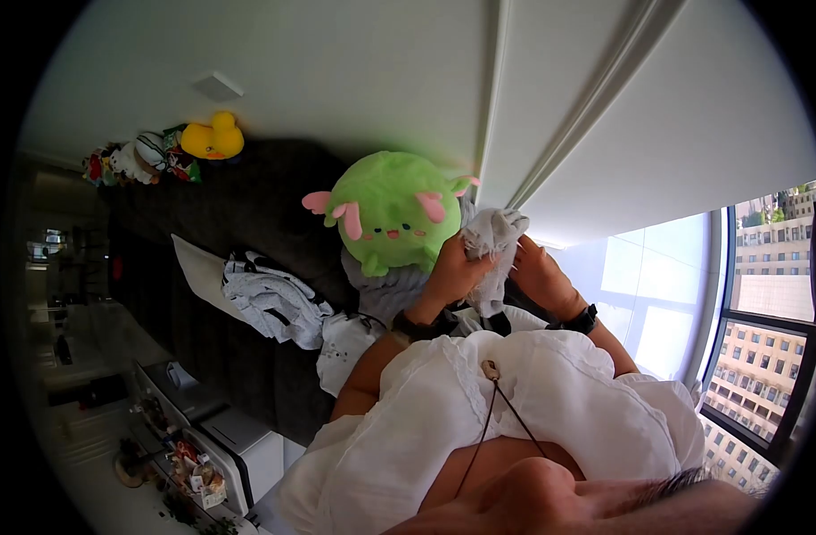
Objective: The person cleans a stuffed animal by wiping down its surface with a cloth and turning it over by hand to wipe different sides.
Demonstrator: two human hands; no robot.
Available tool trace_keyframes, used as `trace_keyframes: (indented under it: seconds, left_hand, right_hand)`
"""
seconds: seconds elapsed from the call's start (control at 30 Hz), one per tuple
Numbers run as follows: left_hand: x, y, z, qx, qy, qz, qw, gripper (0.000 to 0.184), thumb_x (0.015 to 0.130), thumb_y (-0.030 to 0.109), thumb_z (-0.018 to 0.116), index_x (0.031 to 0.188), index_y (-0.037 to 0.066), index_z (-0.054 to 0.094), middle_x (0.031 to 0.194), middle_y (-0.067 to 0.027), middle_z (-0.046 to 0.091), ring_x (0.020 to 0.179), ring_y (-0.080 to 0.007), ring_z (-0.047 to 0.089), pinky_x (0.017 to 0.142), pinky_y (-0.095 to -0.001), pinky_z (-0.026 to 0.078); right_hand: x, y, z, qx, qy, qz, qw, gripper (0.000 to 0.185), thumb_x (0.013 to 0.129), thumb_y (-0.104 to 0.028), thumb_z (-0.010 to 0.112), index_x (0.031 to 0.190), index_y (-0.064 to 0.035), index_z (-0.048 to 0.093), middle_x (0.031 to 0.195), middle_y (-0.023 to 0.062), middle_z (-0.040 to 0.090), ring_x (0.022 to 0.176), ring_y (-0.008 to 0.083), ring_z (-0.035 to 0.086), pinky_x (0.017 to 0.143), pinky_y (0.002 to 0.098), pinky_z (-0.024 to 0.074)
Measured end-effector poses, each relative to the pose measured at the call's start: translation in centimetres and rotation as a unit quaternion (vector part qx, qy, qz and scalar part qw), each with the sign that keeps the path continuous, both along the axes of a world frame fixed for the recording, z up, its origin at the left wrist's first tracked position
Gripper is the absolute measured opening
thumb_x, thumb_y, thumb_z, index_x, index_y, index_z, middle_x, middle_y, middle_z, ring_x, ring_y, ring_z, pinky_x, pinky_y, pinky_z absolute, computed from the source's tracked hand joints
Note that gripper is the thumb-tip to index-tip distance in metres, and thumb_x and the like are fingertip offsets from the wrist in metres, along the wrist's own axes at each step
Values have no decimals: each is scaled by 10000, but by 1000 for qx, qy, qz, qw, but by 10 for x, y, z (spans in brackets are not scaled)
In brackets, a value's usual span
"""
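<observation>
A crumpled light grey cloth [492, 245] with pale, frayed-looking bits is held up in front of my chest; its exact kind is hard to make out. My left hand [454, 270] pinches it from the left, fingers partly tucked behind the fabric. On the other side, my right hand [543, 278] is closed at the cloth's right edge, its fingertips partly hidden. Just beyond my left hand sits a round green plush toy [394, 209] with pink ears, resting on grey fabric [381, 294]. Both wrists wear dark bands.
A dark sofa [274, 192] extends left, with a patterned grey garment [270, 299] and a white cloth [347, 348] lying on it. A yellow duck toy [213, 138] and other plush toys line its back. A white wall [586, 134] rises ahead; a window [764, 339] stands right.
</observation>
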State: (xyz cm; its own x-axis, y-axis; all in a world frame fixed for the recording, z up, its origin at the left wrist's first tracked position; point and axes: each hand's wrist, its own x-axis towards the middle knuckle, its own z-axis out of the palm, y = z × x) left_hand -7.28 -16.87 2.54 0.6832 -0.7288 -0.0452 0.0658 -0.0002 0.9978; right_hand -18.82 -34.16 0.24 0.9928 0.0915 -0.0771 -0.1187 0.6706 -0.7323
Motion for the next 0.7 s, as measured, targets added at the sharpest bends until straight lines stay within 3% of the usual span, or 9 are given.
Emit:
trace_keyframes:
  seconds: [0.03,0.13,0.17,0.27,0.37,0.47,0.57,0.67,0.7]
  left_hand:
    - [0,1,11,-35,90,-21,995,425,885,65,699,1290,-1,590,1159,-33,659,1056,-126,593,945,-318,486]
    - [-4,-5,3,-58,65,-45,995,447,882,55,690,1310,0,576,1187,-49,655,1075,-149,599,967,-328,479]
    - [-6,-7,1,-54,50,-59,996,475,886,60,686,1339,-1,555,1213,-60,645,1108,-152,587,992,-331,466]
    - [-9,-10,-20,-36,-23,-26,999,490,880,37,659,1354,-3,545,1264,-111,628,1151,-200,591,1016,-354,454]
    - [-4,-14,-31,2,-221,3,975,617,818,21,624,1413,-31,469,1392,-219,534,1232,-375,548,1080,-434,413]
    - [-14,-17,-25,89,-395,81,911,718,789,32,619,1462,-51,386,1506,-246,404,1309,-460,430,1124,-515,339]
    - [-22,-29,-17,157,-483,76,858,779,783,55,630,1489,-66,322,1560,-247,315,1373,-491,325,1143,-570,275]
    - [-19,-29,-11,242,-504,86,825,788,780,61,633,1494,-59,322,1562,-257,314,1382,-509,314,1142,-587,271]
    - [-18,-29,-16,207,-474,60,854,802,775,64,641,1499,-54,316,1567,-259,306,1393,-506,303,1151,-582,260]
  right_hand:
    - [1,-2,-9,34,12,3,999,873,967,-594,539,1559,-25,245,1574,117,362,1441,273,361,1183,436,283]
    - [-2,-1,-11,92,-31,71,993,811,986,-528,551,1551,-25,259,1570,118,367,1435,269,371,1184,440,293]
    - [-5,2,-15,148,-9,57,987,645,1029,-396,534,1513,-20,331,1514,119,443,1384,259,440,1159,432,340]
    - [2,6,-12,93,111,-10,989,494,1054,-302,504,1450,-19,423,1423,109,532,1298,239,525,1097,404,416]
    - [8,9,-18,42,149,-70,985,399,1064,-240,479,1399,-22,481,1352,96,583,1218,229,585,1024,382,478]
    - [16,15,-19,-48,157,-77,983,407,1055,-246,496,1397,-26,488,1345,98,580,1206,219,589,1004,373,494]
    - [21,10,-29,60,164,-53,983,437,1043,-243,521,1418,-27,460,1334,99,577,1207,206,581,1013,369,487]
    - [20,13,-12,184,146,-30,972,472,1033,-243,542,1438,-31,428,1322,101,575,1200,195,578,1012,368,486]
    - [19,12,-7,114,143,-19,983,473,1034,-242,544,1442,-37,421,1324,98,574,1199,193,578,1009,367,487]
